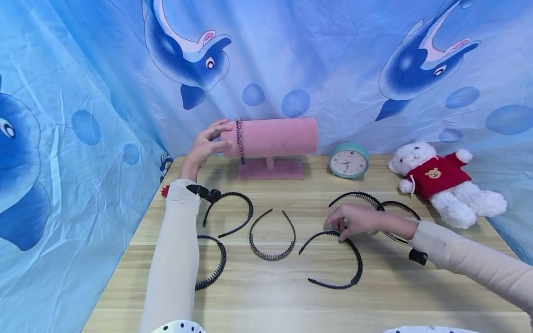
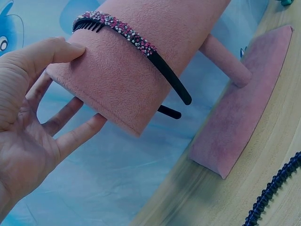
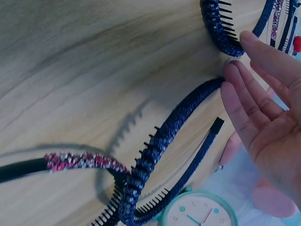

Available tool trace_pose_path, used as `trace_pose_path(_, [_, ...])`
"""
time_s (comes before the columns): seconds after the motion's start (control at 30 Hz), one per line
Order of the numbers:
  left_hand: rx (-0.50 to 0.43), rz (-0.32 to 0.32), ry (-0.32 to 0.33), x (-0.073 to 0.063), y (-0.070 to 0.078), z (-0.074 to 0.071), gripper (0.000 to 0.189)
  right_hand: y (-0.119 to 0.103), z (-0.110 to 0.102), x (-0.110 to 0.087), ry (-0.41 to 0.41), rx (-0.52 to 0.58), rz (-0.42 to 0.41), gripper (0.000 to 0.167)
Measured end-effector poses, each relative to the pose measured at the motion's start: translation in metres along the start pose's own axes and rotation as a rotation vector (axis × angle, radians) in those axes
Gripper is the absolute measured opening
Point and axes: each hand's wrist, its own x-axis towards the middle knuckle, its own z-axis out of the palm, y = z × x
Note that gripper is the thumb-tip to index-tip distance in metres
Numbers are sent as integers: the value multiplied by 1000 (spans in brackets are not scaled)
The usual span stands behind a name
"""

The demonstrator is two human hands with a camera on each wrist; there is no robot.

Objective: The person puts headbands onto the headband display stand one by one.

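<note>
A pink cylindrical headband stand stands at the back, with a black headband trimmed in pink and silver stones around its left end. My left hand touches that end. Its thumb lies on the cylinder, and the other fingers spread fairly straight along the rim. My right hand hovers over the right side of the table. Its fingers are apart, the thumb close to a dark toothed headband. In the right wrist view, the fingertips come near the end of another dark headband; contact is unclear.
A stone-trimmed headband lies mid-table, with dark headbands on the left. Another headband is partly behind the right forearm. A green clock and a white plush bear in red stand behind. Blue dolphin cloth hangs at the back.
</note>
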Motion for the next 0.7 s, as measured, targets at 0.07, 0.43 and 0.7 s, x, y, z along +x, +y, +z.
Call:
trace_pose_path(0.07, [-1,0,1,0,0,0,51,0,2,2,-2,-8,-5,45])
trace_pose_path(0.43, [2,6,-3,-2,0,0,51,-5,2,15,8,36,5,36])
trace_pose_path(0.7, [-4,17,-12,-2,1,0,50,-11,-6,23,69,41,-51,27])
